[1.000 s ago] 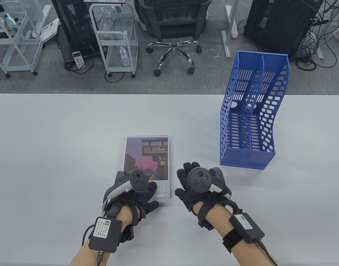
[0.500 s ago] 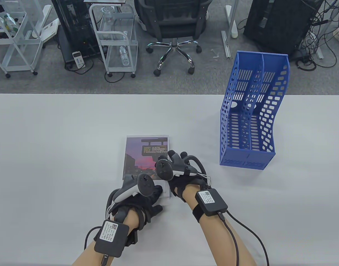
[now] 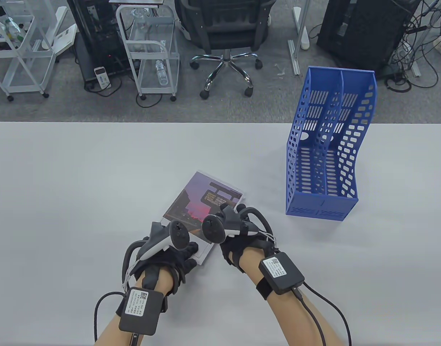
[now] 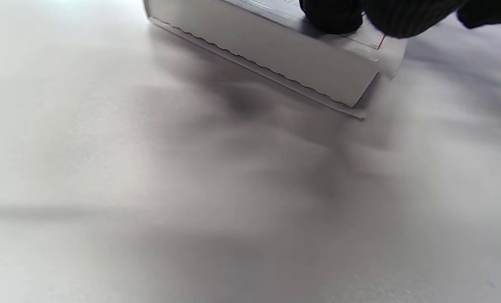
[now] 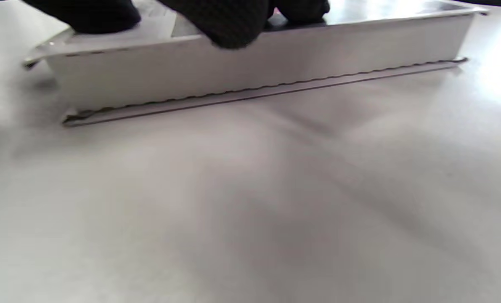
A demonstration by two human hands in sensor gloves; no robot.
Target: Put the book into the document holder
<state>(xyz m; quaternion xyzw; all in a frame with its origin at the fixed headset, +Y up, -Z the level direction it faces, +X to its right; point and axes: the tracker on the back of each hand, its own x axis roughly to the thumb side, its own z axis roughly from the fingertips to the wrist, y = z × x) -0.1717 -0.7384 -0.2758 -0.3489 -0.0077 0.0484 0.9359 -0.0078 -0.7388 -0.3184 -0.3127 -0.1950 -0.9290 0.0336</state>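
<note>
The book [image 3: 200, 202], with a purple dusk photo on its cover, lies flat on the white table [image 3: 80, 180], turned at an angle. My left hand [image 3: 188, 252] rests with flat fingers on its near white corner; the fingertips [image 4: 334, 17] show on the cover in the left wrist view. My right hand [image 3: 230, 212] grips the book's right long edge, with fingertips [image 5: 233, 25] on the cover and one over the page edge [image 5: 254, 75]. The blue perforated document holder [image 3: 326, 151] stands upright at the far right, its two slots open to the top and front.
The holder stands near the table's far edge [image 3: 220, 123]. Beyond the edge are an office chair [image 3: 224, 32], white carts [image 3: 152, 50] and computer towers on the floor. Cables run from both wrist boxes off the near edge.
My right hand moved left from the table onto the book's right edge. The book then turned clockwise, its far end swinging right. My left hand stayed on the near corner and shifted slightly left.
</note>
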